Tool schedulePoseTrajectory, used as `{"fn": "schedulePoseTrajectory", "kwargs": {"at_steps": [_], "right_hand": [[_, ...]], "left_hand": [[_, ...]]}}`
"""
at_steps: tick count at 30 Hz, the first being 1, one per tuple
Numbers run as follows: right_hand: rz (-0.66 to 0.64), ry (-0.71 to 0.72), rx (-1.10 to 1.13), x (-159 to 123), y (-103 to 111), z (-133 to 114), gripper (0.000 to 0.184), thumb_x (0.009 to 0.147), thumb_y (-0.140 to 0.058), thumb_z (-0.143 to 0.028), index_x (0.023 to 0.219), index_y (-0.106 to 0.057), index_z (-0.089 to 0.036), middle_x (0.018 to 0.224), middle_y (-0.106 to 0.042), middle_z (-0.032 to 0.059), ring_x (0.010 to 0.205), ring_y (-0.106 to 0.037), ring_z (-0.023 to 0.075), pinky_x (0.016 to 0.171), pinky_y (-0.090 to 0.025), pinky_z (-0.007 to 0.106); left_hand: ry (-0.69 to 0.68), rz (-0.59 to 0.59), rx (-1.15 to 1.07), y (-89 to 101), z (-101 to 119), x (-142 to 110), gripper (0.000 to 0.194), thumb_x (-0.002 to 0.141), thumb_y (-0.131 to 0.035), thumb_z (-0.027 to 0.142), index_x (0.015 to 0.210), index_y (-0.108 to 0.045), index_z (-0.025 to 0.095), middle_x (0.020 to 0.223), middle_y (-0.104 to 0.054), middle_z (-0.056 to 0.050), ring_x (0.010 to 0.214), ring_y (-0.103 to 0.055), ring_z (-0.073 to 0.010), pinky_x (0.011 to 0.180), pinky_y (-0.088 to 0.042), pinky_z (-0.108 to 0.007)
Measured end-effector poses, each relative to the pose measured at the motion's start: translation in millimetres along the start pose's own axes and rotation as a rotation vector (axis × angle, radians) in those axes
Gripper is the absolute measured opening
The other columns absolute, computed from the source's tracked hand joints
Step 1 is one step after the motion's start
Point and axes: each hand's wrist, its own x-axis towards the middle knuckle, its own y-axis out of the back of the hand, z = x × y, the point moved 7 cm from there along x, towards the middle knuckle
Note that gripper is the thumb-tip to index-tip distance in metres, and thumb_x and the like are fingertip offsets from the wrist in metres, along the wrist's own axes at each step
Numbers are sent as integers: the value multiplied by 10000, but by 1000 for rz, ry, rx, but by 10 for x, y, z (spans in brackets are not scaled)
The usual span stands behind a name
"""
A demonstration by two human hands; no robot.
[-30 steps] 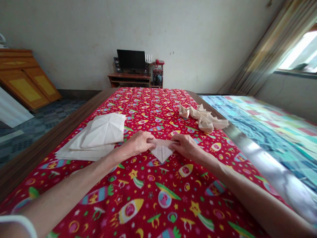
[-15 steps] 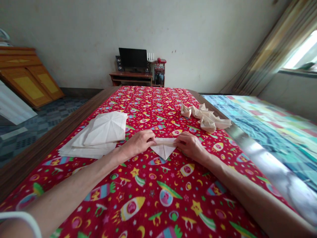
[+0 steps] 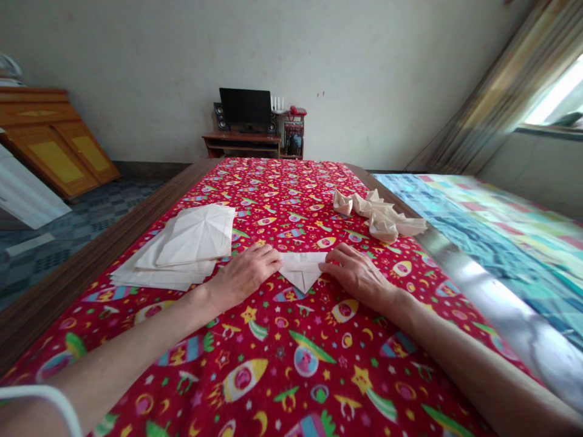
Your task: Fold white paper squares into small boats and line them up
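Observation:
A sheet of white paper (image 3: 301,267), folded into a shape with a straight top edge and a point toward me, lies on the red patterned cloth. At its left end, my left hand (image 3: 250,270) has its bent fingers closed on the paper's edge. My right hand (image 3: 357,270) grips the opposite end between curled fingers and thumb. A crease runs down the middle of the point. Both outer corners of the paper are hidden under my fingers.
Left of my hands rests a stack of creased white paper sheets (image 3: 195,240). Several folded cream paper shapes (image 3: 382,221) sit at the right near the table edge. The red cloth (image 3: 291,388) covers the table; a bed (image 3: 501,230) adjoins its right side.
The paper's upper strip, pinched up between my fingers before, now lies flatter. My fingers have spread a little along its ends, and my left hand has turned flatter.

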Motion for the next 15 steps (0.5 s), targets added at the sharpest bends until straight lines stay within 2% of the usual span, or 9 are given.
{"fn": "schedulePoseTrajectory", "kwargs": {"at_steps": [2, 4, 7, 12, 15], "right_hand": [[-21, 6, -14, -3, -18, -15, 226, 948, -410, -202, 962, -634, -171, 935, -594, 76, 867, -468, 186, 691, -401, 291], [-29, 11, -22, -3, -29, -30, 231, 951, -400, -200, 957, -628, -164, 940, -592, 78, 871, -462, 188, 697, -401, 294], [-41, 18, -27, 2, -33, -56, 233, 951, -394, -189, 946, -625, -157, 938, -596, 81, 872, -463, 191, 710, -410, 302], [-61, -39, -28, -32, -31, -34, 199, 932, -440, -191, 952, -635, -156, 970, -630, 96, 889, -513, 200, 757, -445, 336], [-19, -91, -43, -92, -19, -55, 230, 913, -438, -144, 1040, -629, -139, 1065, -645, 123, 1003, -536, 226, 845, -458, 376]], "left_hand": [[19, 17, 11, -8, 23, -23, 332, 876, -396, 47, 1130, -570, 169, 1179, -579, -63, 1133, -481, -210, 992, -382, -375], [24, 31, -29, -36, 71, -27, 427, 847, -370, 2, 1212, -534, 152, 1334, -501, -63, 1287, -367, -212, 1087, -294, -388], [17, 12, -135, -112, 200, 18, 518, 822, -365, -4, 1318, -448, 119, 1412, -437, -72, 1362, -283, -193, 1136, -233, -364], [8, 4, -234, -148, 438, 135, 453, 941, -364, 261, 1361, -391, 92, 1430, -405, -136, 1354, -322, -209, 1123, -264, -363], [23, 1, -248, -146, 490, 154, 490, 957, -345, 359, 1370, -376, 98, 1445, -379, -143, 1368, -292, -222, 1121, -260, -378]]}}
